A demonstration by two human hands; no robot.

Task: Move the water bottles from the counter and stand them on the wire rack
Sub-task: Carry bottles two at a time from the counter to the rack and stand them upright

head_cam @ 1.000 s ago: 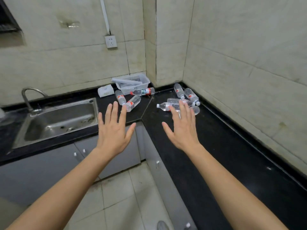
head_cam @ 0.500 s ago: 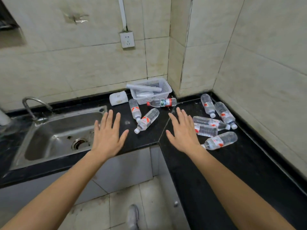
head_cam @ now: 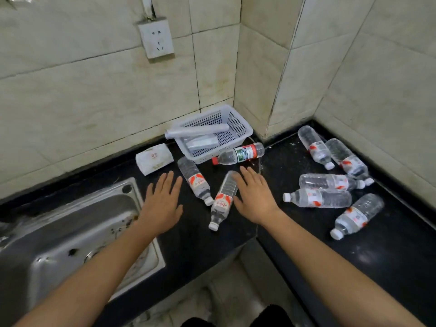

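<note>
Several clear water bottles lie on their sides on the black counter [head_cam: 188,239]. One bottle [head_cam: 195,180] lies between my hands. A second bottle [head_cam: 223,201] lies just left of my right hand [head_cam: 256,197], whose fingertips hover over its base. My left hand [head_cam: 161,204] is spread flat over the counter beside the sink, holding nothing. A red-capped bottle [head_cam: 239,153] rests against the basket. Several more bottles [head_cam: 320,198] lie in the right corner. No wire rack is in view.
A white plastic basket [head_cam: 238,128] with rolled film stands against the back wall. A white packet [head_cam: 154,159] lies left of it. The steel sink [head_cam: 59,237] fills the left. Tiled walls close the corner, with a socket [head_cam: 157,37] above.
The view has moved closer to the counter corner. Both open hands have advanced over the counter, the right one now reaching the near bottle.
</note>
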